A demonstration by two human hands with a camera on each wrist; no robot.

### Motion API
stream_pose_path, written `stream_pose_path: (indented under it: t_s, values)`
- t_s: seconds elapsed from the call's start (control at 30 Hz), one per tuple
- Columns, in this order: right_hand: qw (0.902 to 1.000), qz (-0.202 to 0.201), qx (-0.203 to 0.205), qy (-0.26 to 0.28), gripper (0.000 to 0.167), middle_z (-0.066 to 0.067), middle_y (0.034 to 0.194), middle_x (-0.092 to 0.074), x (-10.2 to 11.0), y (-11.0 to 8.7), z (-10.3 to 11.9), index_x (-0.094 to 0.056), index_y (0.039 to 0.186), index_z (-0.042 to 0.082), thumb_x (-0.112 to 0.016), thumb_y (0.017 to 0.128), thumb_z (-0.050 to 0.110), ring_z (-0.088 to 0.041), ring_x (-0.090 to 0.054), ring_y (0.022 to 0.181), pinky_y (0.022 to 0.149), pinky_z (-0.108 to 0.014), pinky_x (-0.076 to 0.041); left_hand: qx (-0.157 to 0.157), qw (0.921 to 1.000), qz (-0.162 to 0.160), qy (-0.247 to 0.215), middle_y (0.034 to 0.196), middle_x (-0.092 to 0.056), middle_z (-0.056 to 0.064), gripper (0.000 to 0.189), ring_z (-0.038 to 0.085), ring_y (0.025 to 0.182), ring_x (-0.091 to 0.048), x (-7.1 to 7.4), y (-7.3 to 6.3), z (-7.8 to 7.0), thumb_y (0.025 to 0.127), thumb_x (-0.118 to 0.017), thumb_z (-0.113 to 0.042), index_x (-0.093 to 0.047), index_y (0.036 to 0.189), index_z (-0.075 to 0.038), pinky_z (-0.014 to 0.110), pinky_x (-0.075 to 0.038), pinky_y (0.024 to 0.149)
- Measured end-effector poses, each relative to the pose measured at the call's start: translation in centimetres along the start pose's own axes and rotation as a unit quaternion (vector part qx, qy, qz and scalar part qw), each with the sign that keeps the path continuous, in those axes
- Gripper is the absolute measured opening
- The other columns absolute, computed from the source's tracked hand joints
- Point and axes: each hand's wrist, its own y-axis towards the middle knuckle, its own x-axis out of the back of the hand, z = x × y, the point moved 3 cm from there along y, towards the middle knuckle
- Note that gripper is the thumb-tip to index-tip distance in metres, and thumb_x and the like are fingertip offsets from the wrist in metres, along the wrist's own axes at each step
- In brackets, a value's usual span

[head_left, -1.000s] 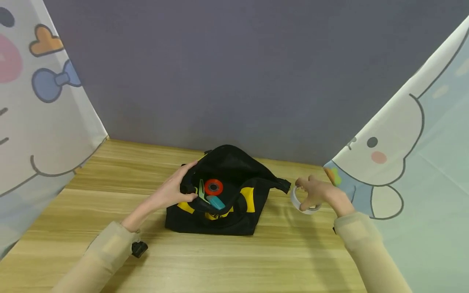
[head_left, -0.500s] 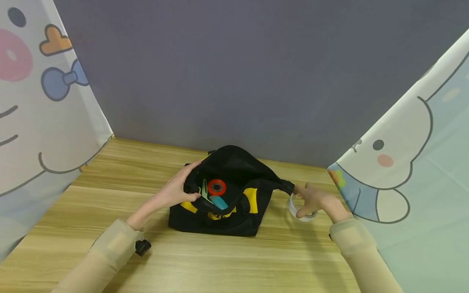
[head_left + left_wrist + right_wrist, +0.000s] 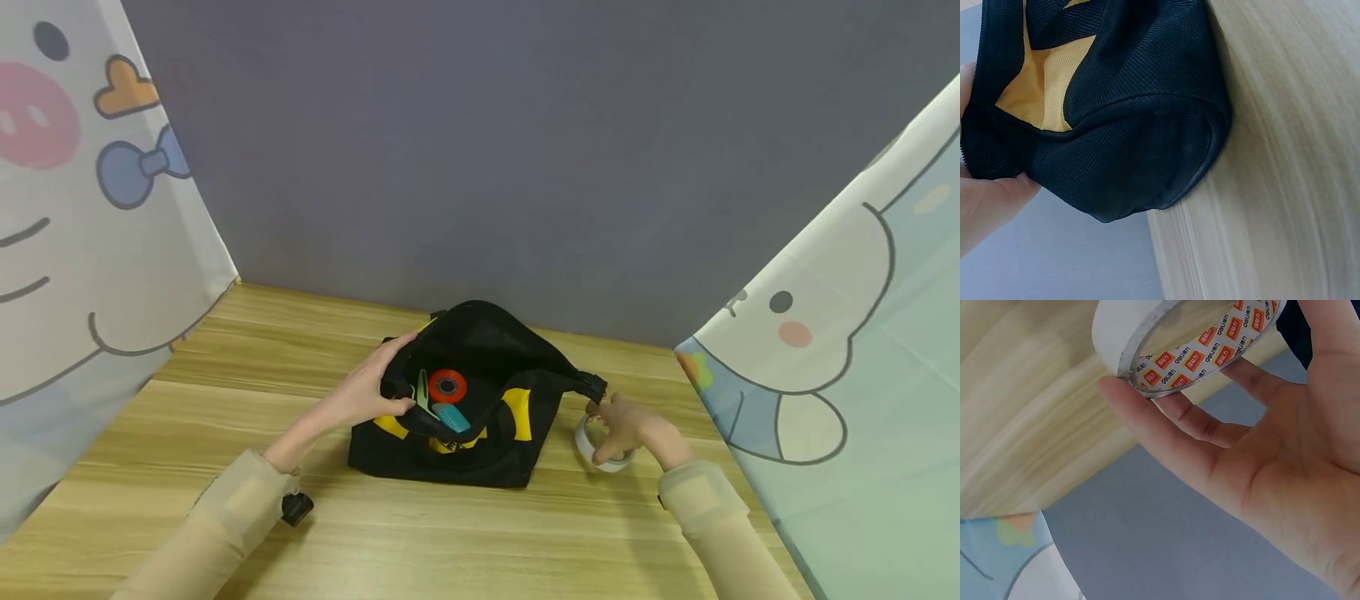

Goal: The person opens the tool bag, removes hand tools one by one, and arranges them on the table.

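Head view: the left hand (image 3: pixel 363 397) grips the black-and-yellow bag (image 3: pixel 483 462) by its rim, presumably to hold its mouth open, while the right hand (image 3: pixel 636 427) pinches a roll of tape (image 3: pixel 584 443) just beside the bag. Left wrist view: coarse woven fabric sags beside a yellow panel (image 3: pixel 1057 78). Right wrist view: the roll is a smooth white ring with a printed inner core (image 3: pixel 1194 360).

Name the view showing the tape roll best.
Right wrist: the tape roll is large but cropped, its inner print legible. Head view shows it small, partly behind the right hand; the left wrist view lacks it.
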Motion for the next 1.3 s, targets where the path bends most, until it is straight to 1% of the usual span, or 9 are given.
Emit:
stream_pose_path:
  t_s: [0.17,0.27,0.37,0.47,0.67,0.87,1.07,1.2,1.3]
  values:
    - [0.9999,0.0,0.012,0.008,0.082,-0.03,0.133,-0.045,-0.7,0.5,0.3,-0.05,0.14,0.007,-0.086,0.069,0.03,-0.032,-0.057,0.102,0.078,-0.049,-0.051,-0.008,0.9999,-0.004,0.005,0.164,-0.022,0.016,0.098,0.044,0.147,-0.027,0.0,0.0,0.0,0.081,-0.077,-0.013,-0.018,0.16,-0.018,0.068,-0.035,0.107]
    - [0.9998,-0.004,0.016,0.008,0.08,-0.03,0.132,-0.046,-1.0,0.6,0.4,-0.051,0.137,0.008,-0.086,0.068,0.029,-0.031,-0.057,0.102,0.078,-0.05,-0.052,-0.01,0.9999,-0.006,0.004,0.164,-0.022,0.017,0.098,0.045,0.146,-0.028,0.0,0.0,0.0,0.081,-0.077,-0.013,-0.019,0.16,-0.016,0.068,-0.035,0.107]
    - [0.9999,-0.009,0.012,0.005,0.078,-0.029,0.133,-0.045,-1.3,0.8,0.4,-0.053,0.134,0.011,-0.086,0.066,0.029,-0.029,-0.055,0.098,0.077,-0.049,-0.052,-0.006,1.0,-0.004,-0.001,0.164,-0.022,0.016,0.098,0.044,0.147,-0.027,0.0,0.0,0.0,0.081,-0.076,-0.013,-0.018,0.16,-0.019,0.068,-0.035,0.107]
    - [0.9999,-0.009,0.013,0.003,0.078,-0.032,0.134,-0.044,-1.6,1.0,0.5,-0.053,0.134,0.01,-0.086,0.066,0.029,-0.03,-0.056,0.097,0.076,-0.05,-0.052,-0.005,1.0,-0.003,-0.006,0.164,-0.021,0.016,0.098,0.044,0.147,-0.027,-0.1,0.0,-0.1,0.082,-0.076,-0.013,-0.018,0.16,-0.022,0.068,-0.035,0.107]
    - [0.9999,-0.008,0.014,0.0,0.076,-0.036,0.135,-0.042,-2.2,1.3,0.5,-0.054,0.133,0.01,-0.087,0.067,0.03,-0.031,-0.059,0.095,0.074,-0.048,-0.053,-0.008,0.9999,-0.004,-0.008,0.164,-0.022,0.016,0.098,0.044,0.147,-0.027,0.0,-0.1,-0.1,0.081,-0.076,-0.013,-0.018,0.16,-0.022,0.068,-0.034,0.107]
    - [0.9998,-0.012,0.016,-0.004,0.076,-0.034,0.132,-0.044,-2.3,1.5,0.6,-0.054,0.132,0.01,-0.088,0.068,0.029,-0.028,-0.058,0.089,0.072,-0.047,-0.052,-0.004,0.9999,-0.003,-0.015,0.165,-0.021,0.014,0.098,0.042,0.148,-0.027,-0.1,-0.1,-0.2,0.081,-0.076,-0.012,-0.019,0.16,-0.022,0.067,-0.033,0.109]
    - [0.9999,-0.014,0.007,0.007,0.084,-0.042,0.143,-0.032,-2.3,1.5,0.9,-0.051,0.138,0.006,-0.089,0.067,0.029,-0.035,-0.06,0.095,0.076,-0.052,-0.052,-0.006,0.9999,-0.005,-0.01,0.164,-0.022,0.014,0.098,0.041,0.147,-0.028,0.0,-0.1,-0.1,0.08,-0.076,-0.012,-0.019,0.16,-0.022,0.067,-0.035,0.108]
    - [0.9998,-0.012,0.003,0.013,0.088,-0.046,0.145,-0.026,-2.4,1.6,1.1,-0.048,0.141,0.003,-0.089,0.067,0.028,-0.037,-0.059,0.096,0.077,-0.053,-0.052,-0.003,0.9999,-0.003,-0.009,0.165,-0.022,0.013,0.098,0.04,0.147,-0.028,0.0,-0.2,-0.1,0.081,-0.076,-0.013,-0.019,0.16,-0.023,0.066,-0.035,0.108]
    - [0.9998,-0.006,0.007,0.019,0.092,-0.049,0.145,-0.023,-2.4,1.3,1.0,-0.045,0.143,-0.001,-0.089,0.068,0.028,-0.046,-0.059,0.104,0.083,-0.059,-0.051,-0.001,1.0,0.0,-0.008,0.165,-0.021,0.012,0.098,0.04,0.148,-0.028,-0.1,-0.1,-0.1,0.081,-0.076,-0.014,-0.018,0.16,-0.024,0.066,-0.035,0.109]
